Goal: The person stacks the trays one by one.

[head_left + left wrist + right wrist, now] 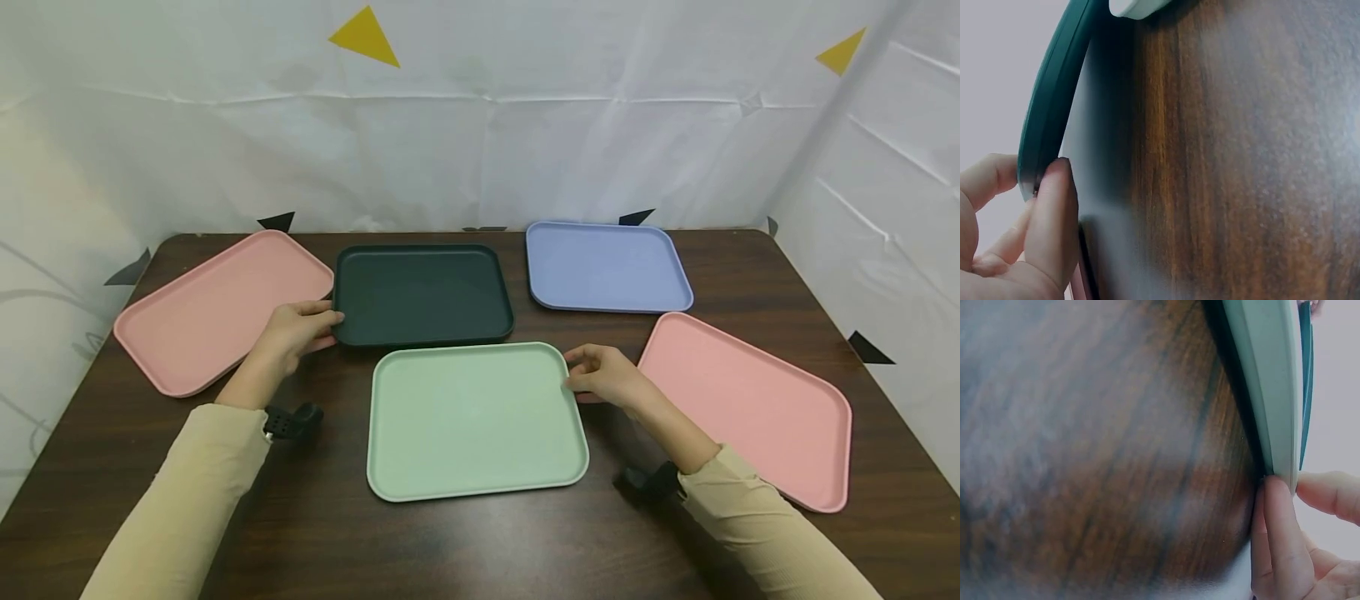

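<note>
My left hand (296, 332) pinches the left edge of a dark green tray (422, 293), thumb and fingers on opposite sides of its rim. In the left wrist view that tray's edge (1054, 94) rises off the table. On the other side, my right hand (602, 375) pinches the right rim of a light green tray (476, 421), which lies nearer to me. The right wrist view shows fingers (1286, 534) against the light green tray's edge (1272, 381); whether its underside touches the table there is hard to tell.
A pink tray (225, 312) lies angled at the left, its corner close to the dark green one. Toward the back right is a blue tray (609, 267), with another pink tray (750, 408) angled below it. White sheeting (480, 158) surrounds the brown wooden table (465, 550).
</note>
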A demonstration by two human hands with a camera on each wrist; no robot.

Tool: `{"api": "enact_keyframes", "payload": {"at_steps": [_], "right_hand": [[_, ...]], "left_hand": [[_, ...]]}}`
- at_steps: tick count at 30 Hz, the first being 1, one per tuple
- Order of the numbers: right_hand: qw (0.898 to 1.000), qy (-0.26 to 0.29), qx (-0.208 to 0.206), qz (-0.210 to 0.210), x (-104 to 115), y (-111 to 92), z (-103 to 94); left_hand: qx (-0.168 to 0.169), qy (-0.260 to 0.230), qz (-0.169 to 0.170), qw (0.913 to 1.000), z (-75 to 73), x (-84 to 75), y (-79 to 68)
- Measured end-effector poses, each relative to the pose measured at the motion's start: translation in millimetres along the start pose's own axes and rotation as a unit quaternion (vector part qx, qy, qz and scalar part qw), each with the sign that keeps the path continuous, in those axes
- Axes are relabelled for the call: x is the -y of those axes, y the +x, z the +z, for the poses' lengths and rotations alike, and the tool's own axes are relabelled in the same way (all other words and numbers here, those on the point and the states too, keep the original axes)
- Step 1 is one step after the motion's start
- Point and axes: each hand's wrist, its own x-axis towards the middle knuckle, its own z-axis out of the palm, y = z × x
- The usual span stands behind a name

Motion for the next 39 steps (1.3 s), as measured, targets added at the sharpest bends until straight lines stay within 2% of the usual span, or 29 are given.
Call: {"api": "enact_keyframes", "payload": {"at_steps": [7, 18, 22, 28, 39], "right_hand": [[1.0, -0.008, 0.0, 0.005, -1.0, 1.8, -1.4], [1.0, -0.022, -0.011, 0.006, 0.2, 3.9, -2.5], [0.999, -0.032, -0.024, -0.008, 4.3, 4.2, -5.3], [0.998, -0.046, -0.035, -0.026, 17.7, 6.8, -13.1], [0.998, -0.02, -0.055, -0.008, 54.3, 25.2, -23.7]], "left_hand": [[-0.018, -0.031, 0.011, 0.9993, 0.1, -1.1, -2.5], [-0.031, -0.041, 0.019, 0.9985, 2.2, 1.0, -6.5], [-0.032, -0.045, 0.019, 0.9983, 1.9, 2.8, -6.3], [-0.028, -0.047, 0.022, 0.9983, 1.2, 4.7, -6.5], [-0.015, -0.062, 0.023, 0.9977, 0.2, 4.8, -9.4]]}}
